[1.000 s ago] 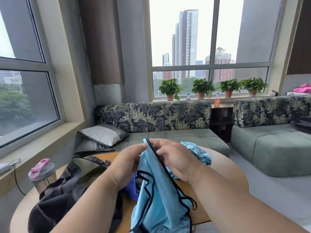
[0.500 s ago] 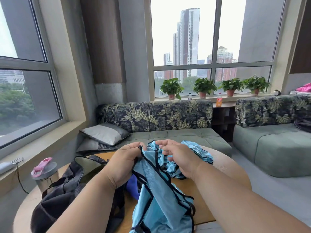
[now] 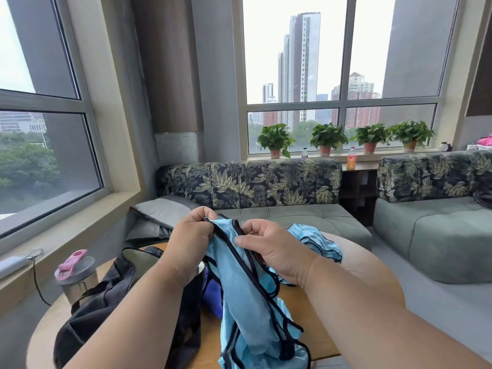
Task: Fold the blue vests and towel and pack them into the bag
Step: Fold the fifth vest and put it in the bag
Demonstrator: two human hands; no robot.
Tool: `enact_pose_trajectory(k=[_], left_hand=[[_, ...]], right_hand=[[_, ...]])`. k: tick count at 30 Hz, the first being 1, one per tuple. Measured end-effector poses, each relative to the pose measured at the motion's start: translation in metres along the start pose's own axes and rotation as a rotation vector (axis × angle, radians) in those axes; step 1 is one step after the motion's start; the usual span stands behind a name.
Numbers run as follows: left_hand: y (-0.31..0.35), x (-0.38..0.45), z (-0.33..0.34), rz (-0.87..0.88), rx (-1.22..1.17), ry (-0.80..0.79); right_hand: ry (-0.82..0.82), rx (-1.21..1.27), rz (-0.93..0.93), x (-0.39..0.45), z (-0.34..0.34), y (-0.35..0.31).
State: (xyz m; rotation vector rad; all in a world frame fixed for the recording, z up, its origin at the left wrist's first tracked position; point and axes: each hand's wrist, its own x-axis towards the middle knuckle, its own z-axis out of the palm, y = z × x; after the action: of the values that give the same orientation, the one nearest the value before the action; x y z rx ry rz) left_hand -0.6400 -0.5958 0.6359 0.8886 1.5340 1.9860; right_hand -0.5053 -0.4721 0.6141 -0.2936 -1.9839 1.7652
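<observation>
A light-blue vest (image 3: 247, 296) with dark trim hangs over the round wooden table (image 3: 306, 304). My left hand (image 3: 190, 241) pinches its top edge at the left. My right hand (image 3: 274, 249) grips the trim just to the right, fingers curled. Another light-blue vest (image 3: 316, 241) lies crumpled on the table behind my right hand. A dark-blue cloth (image 3: 213, 296), maybe the towel, shows under the held vest. The dark bag (image 3: 106, 302) lies open at the left of the table.
A steel bottle with a pink-handled lid (image 3: 76, 275) stands at the table's left edge. Leaf-print sofas (image 3: 266, 187) with grey cushions run behind and to the right. Potted plants (image 3: 328, 137) line the sill. A cable hangs off the left ledge.
Both hands have shifted along the vest's top edge and lifted it slightly; the fabric has bunched and now hangs longer. The view has tilted a little.
</observation>
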Motion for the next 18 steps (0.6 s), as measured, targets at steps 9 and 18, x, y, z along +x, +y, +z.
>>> enact_pose_trajectory(k=[9,18], left_hand=[[-0.005,-0.020,-0.002,-0.102,0.103,-0.119],[-0.002,-0.030,0.011,-0.115,0.062,-0.089]], right_hand=[[0.089,-0.019,-0.085,-0.007,0.005,-0.012],[0.184,-0.229,-0.155,-0.014,0.008,-0.017]])
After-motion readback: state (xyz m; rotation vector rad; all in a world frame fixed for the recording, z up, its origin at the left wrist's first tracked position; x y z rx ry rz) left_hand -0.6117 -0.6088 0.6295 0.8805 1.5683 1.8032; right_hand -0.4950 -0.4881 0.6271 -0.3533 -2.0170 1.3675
